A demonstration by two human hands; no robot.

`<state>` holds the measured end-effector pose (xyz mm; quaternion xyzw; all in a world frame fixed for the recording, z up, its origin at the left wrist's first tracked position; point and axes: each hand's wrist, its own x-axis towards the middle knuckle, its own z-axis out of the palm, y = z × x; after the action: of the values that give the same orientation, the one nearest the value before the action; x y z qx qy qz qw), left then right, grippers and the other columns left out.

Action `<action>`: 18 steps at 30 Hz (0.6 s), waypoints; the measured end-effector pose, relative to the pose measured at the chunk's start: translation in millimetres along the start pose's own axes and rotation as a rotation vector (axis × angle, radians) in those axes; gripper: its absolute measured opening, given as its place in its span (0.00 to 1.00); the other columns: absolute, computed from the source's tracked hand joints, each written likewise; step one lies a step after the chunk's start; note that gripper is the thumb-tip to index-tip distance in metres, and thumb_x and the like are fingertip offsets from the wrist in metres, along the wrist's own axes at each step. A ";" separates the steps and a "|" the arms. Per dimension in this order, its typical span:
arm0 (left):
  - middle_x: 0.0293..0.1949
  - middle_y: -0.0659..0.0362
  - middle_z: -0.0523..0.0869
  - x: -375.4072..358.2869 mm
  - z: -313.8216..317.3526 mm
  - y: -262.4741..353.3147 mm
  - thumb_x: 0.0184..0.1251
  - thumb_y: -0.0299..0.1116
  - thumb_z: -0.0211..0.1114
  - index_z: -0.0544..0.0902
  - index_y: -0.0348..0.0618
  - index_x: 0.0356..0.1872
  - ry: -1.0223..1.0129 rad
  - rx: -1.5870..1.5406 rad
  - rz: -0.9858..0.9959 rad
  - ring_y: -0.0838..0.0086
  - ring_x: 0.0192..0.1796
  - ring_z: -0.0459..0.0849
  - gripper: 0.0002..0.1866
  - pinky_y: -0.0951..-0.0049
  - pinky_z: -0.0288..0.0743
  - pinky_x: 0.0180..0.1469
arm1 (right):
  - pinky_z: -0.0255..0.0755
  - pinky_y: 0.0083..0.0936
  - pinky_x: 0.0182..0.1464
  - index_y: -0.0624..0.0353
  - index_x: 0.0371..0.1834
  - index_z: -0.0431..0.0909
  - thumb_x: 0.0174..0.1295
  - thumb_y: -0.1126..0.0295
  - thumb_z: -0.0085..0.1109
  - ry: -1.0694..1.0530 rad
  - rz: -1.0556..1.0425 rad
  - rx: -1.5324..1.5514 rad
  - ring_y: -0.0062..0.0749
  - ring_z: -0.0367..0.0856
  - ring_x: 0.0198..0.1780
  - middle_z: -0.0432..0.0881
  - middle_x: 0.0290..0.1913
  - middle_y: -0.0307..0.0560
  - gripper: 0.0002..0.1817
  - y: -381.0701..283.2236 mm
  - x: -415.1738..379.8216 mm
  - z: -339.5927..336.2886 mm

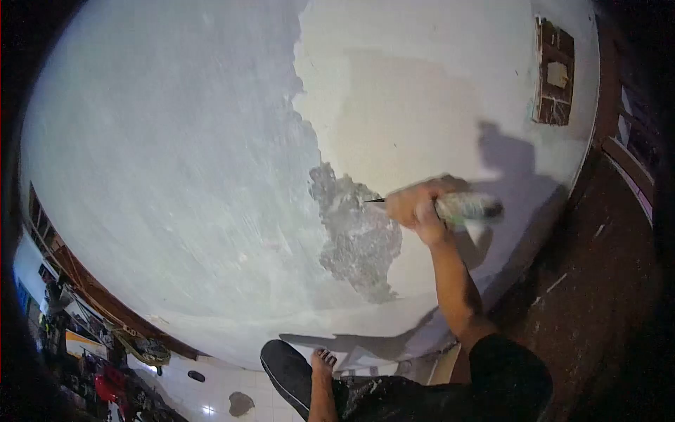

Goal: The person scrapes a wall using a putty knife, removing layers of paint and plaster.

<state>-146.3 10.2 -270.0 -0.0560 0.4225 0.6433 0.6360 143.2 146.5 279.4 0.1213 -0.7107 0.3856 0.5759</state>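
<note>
My right hand (pixel 416 207) is shut on a tool with a pale, paint-smeared handle (pixel 470 207). Its thin dark blade tip (pixel 374 201) touches the wall at the edge of a rough grey patch of bare plaster (pixel 355 235). Around the patch the wall is cream (pixel 415 105) to the right and pale grey (pixel 169 141) to the left. My left hand is not in view. My bare foot (pixel 323 362) and dark-clad knee (pixel 288 373) show below.
An open electrical box (pixel 554 74) is recessed in the wall at top right. A dark wooden frame (pixel 619 162) runs along the right. White floor tiles (pixel 211 387) and cluttered items (pixel 105 373) lie at lower left.
</note>
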 end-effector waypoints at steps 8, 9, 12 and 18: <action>0.31 0.47 0.82 -21.7 30.5 -24.5 0.61 0.37 0.54 0.74 0.33 0.44 0.185 0.663 0.003 0.61 0.25 0.82 0.17 0.66 0.75 0.24 | 0.54 0.21 0.16 0.54 0.12 0.59 0.64 0.57 0.54 0.146 -0.241 -0.080 0.22 0.56 0.11 0.60 0.09 0.35 0.25 -7.1 7.4 7.8; 0.30 0.47 0.82 -16.4 27.8 -27.5 0.60 0.36 0.55 0.74 0.33 0.44 0.174 0.711 0.024 0.61 0.24 0.82 0.17 0.67 0.74 0.22 | 0.55 0.22 0.16 0.54 0.12 0.59 0.65 0.58 0.52 0.162 -0.242 -0.206 0.22 0.57 0.11 0.61 0.10 0.36 0.24 -9.2 -3.0 0.1; 0.26 0.48 0.82 -0.5 17.8 -34.6 0.58 0.34 0.56 0.76 0.32 0.39 0.147 0.745 0.110 0.66 0.18 0.80 0.14 0.71 0.71 0.17 | 0.56 0.23 0.17 0.54 0.13 0.60 0.66 0.58 0.49 0.030 -0.347 -0.107 0.23 0.59 0.13 0.64 0.12 0.37 0.24 -46.7 7.4 14.6; 0.22 0.50 0.81 3.6 8.4 -47.4 0.57 0.34 0.58 0.77 0.31 0.34 0.082 0.757 0.107 0.69 0.16 0.79 0.13 0.72 0.70 0.16 | 0.58 0.26 0.20 0.57 0.14 0.61 0.67 0.61 0.48 0.061 -0.137 -0.346 0.26 0.63 0.17 0.67 0.14 0.40 0.23 1.6 -14.3 -8.5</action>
<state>-102.1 10.3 -289.3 0.1791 0.6577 0.4715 0.5595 152.8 149.5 266.1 0.0566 -0.7388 0.2209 0.6342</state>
